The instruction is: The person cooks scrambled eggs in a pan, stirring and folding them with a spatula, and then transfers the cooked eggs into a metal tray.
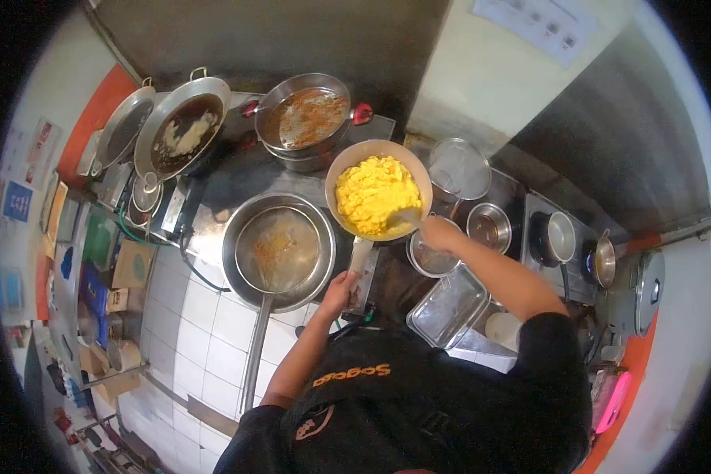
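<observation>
A pan [337,167] with a light rim holds a heap of yellow scrambled egg [378,193]. Its handle [361,254] points toward my body, and my left hand [341,291] is closed round the handle's end. At the pan's right edge my right hand [440,235] grips a spatula [407,215], whose blade touches the egg. Just left of the pan lies a large metal bowl [233,272] with a long-handled strainer [280,249] resting in it, bits of orange residue on the mesh.
A pot with orange residue [308,114] stands behind the pan. Two woks [183,130] [124,126] sit at the back left. To the right are a round sieve [460,170], a steel bowl [488,227], a clear rectangular container [449,306] and a large lidded pot [648,292].
</observation>
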Tool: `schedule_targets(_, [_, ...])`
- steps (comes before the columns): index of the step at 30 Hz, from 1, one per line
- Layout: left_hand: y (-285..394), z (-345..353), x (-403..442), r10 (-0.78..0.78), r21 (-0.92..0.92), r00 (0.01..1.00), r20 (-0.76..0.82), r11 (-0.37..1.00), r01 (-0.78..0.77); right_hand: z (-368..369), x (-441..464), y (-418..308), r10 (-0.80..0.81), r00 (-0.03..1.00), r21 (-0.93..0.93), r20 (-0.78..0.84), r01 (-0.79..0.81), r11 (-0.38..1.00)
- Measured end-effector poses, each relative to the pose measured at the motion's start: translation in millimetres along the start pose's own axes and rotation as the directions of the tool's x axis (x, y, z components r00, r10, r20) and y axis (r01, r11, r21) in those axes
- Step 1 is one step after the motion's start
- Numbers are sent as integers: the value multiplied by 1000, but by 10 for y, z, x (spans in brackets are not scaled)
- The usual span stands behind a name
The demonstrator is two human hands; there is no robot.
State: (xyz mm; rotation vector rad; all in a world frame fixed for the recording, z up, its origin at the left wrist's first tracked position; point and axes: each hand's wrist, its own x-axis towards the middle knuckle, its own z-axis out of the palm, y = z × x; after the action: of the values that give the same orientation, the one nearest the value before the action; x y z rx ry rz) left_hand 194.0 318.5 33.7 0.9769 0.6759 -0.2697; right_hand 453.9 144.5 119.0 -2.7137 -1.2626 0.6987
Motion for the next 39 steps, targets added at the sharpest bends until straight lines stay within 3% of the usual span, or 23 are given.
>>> schedule_targets(1, [34, -1, 23, 17, 1, 1000, -1, 1000, -17, -4, 81, -37, -31, 991, 3, -134, 31, 1000])
schedule_targets(4, [6, 22, -28, 18, 15, 1000, -19, 1000, -17, -427, 304, -84, 9, 997, 39, -80, -6, 999])
schedule_targets(7, [25, 48, -20, 7, 19, 998, -54, 1000, -6, -783, 516, -61, 116, 992, 191, 58, -125, 974])
schedule_targets(10, [18, 51, -32, -1, -21, 998, -56, 1000, 0, -1036, 626, -145, 100, 989, 111, 110, -112, 987])
schedule_targets(11, [26, 51, -35, -6, -33, 999, -49, 999, 4, -922, 710, -109, 39, 999, 83, 0, -39, 996])
schedule_targets(14, [-35, -5, 29, 20, -38, 1000, 8, 999, -19, -423, 921, -233, 29, 998, -24, 64, -28, 999])
schedule_targets(16, [-28, -14, 41, 20, -26, 1000, 8, 999, -20, 128, 844, -245, -29, 982, 41, -187, 37, 999])
schedule_targets(19, [14, 25, -22, -7, -12, 1000, -24, 1000, 7, -289, 545, -294, -121, 991, -2, 53, 121, 993])
schedule_targets(21, [-9, -14, 20, 19, -14, 1000, 19, 1000, -19, -527, 312, -43, -103, 976, 245, 193, 53, 968])
schedule_targets(23, [26, -75, 62, -2, -57, 992, 126, 998, 9, -798, 85, -93, 60, 973, 504, 222, -168, 847])
schedule_targets(25, [30, -112, 119, -4, -66, 985, 173, 998, 15, -1011, -198, -321, 389, 892, 748, 230, -418, 515])
schedule_targets(28, [82, -83, 219, 17, -28, 986, 167, 1000, -13, -539, 78, 51, 568, 816, 633, 109, -498, 593])
schedule_targets(31, [104, -71, 224, 26, -4, 985, 171, 1000, -26, -213, 374, 89, 523, 836, 795, 165, -427, 432])
schedule_targets(35, [137, -26, 169, 34, 87, 988, 149, 995, -47, 14, 729, 172, 339, 910, 954, 238, -285, 94])
schedule_targets(38, [98, -68, 216, 36, 105, 988, 150, 993, -52, -152, 741, -32, 243, 941, 900, 238, -307, 310])
schedule_targets(39, [131, -64, 186, 39, 115, 985, 166, 992, -58, -153, 717, -119, 216, 969, 774, 124, -230, 590])
